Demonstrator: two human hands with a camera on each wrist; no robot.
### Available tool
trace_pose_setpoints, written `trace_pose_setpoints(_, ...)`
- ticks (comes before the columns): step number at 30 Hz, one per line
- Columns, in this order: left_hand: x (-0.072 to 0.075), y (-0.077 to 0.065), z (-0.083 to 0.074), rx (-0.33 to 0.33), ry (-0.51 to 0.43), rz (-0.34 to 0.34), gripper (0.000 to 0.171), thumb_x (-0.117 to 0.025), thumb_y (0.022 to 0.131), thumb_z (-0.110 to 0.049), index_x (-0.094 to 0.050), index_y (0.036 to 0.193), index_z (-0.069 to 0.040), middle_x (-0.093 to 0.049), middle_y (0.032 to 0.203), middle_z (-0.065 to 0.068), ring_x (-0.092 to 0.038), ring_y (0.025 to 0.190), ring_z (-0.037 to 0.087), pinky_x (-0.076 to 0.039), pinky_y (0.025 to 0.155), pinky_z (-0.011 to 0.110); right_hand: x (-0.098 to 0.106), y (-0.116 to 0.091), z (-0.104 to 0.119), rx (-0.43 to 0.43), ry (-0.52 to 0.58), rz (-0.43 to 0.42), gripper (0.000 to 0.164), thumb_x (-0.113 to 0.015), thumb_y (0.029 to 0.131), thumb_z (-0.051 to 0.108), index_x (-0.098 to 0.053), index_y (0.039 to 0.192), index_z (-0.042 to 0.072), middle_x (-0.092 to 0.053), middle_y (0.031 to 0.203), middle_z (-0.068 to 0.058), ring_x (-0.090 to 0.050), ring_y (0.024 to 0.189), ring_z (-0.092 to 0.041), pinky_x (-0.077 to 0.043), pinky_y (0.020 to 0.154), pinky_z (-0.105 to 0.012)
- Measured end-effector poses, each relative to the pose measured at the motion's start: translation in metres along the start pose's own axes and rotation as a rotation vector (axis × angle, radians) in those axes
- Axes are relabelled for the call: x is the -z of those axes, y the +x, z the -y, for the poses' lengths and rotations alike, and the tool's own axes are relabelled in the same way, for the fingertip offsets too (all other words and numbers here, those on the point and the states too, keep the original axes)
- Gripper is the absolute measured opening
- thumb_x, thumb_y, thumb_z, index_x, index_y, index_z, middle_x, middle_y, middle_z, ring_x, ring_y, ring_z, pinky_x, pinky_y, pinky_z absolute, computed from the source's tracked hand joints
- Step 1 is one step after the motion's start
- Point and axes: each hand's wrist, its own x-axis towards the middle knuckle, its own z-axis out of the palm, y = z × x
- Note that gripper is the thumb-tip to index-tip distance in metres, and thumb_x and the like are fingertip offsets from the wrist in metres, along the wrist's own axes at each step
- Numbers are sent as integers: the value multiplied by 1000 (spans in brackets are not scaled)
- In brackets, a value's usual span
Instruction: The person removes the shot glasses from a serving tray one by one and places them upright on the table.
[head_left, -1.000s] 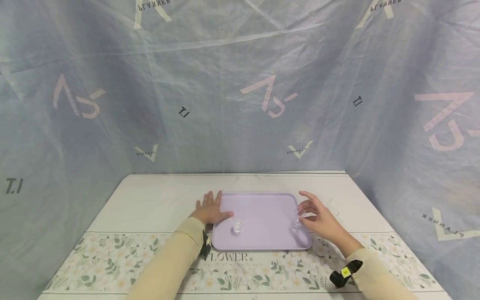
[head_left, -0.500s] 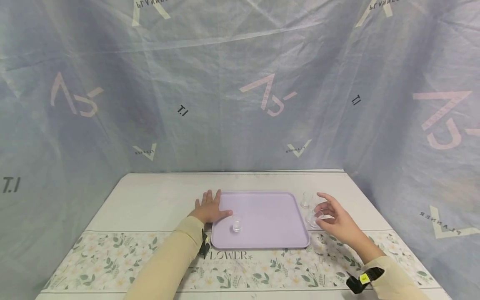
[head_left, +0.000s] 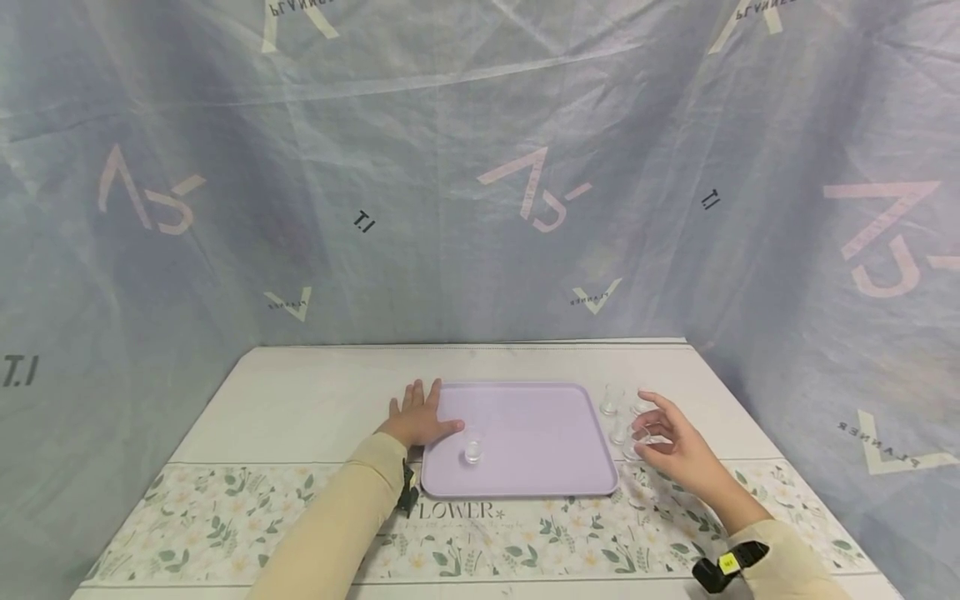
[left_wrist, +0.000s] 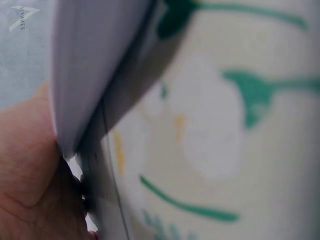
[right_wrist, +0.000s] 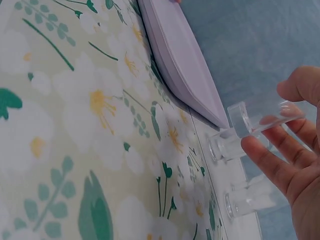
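My right hand [head_left: 671, 442] pinches a clear shot glass [right_wrist: 255, 116] between thumb and fingers, just off the right side of a lilac tray [head_left: 532, 433]. Its thick base points away from the palm in the right wrist view. Close by, other clear shot glasses [head_left: 611, 400] stand on the table, partly overlapped by the fingers. With fingers spread, my left hand [head_left: 420, 421] rests over the tray's left edge, thumb reaching inward. One more shot glass [head_left: 472, 452] stands on the tray near that thumb. In the left wrist view the tray's rim hides part of the left hand.
A white tablecloth with a floral band [head_left: 247, 521] covers the table under the tray. Grey-blue printed curtains [head_left: 442, 208] hang behind the table and along both sides. A black wrist camera [head_left: 727, 567] is strapped over the right sleeve.
My right hand has carried the shot glass rightward from above the tray to beside the standing glasses, and the last half second shows only slight movement. The left hand stays on the tray.
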Motion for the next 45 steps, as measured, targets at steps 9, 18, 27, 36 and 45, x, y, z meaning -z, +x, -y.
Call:
trace_pose_setpoints(9,-4,5,4,-4,32,-11,109,-54,89,-73,-2,164,-14,7,166,27,8,154,41,4,119,65,-6,-5,-4,-35,-7,9,83,-73,84,-13,-32,154,5,-58,109,-24,-67,96,-21,-60,76,-29)
trace_pose_setpoints(18,-8,11,7,5,27,-2,110,-55,88,-74,-1,164,-15,8,166,26,10,153,41,5,120,64,-13,-11,-18,-86,-26,23,83,-72,84,-14,-33,154,7,-61,110,-17,-66,97,-17,-60,79,-29)
trace_pose_setpoints(27,-10,15,9,-1,43,-13,113,-52,86,-79,-1,164,-15,7,166,26,9,153,41,4,119,65,-15,-13,-21,-95,-50,25,83,-71,84,-13,-33,154,9,-61,110,-16,-66,98,-16,-59,80,-28)
trace_pose_setpoints(36,-13,17,12,-2,38,-23,112,-53,86,-79,-2,164,-16,6,166,25,8,154,41,3,120,65,-14,-13,-19,-95,-79,40,83,-72,84,-12,-33,154,10,-60,113,-14,-65,101,-20,-59,81,-29)
trace_pose_setpoints(45,-15,18,13,-4,35,-36,113,-53,85,-80,-3,164,-18,5,167,25,7,154,41,2,119,66,0,0,-2,76,-140,-4,88,-78,80,-11,-33,155,6,-59,118,-14,-64,104,-24,-58,86,-34)
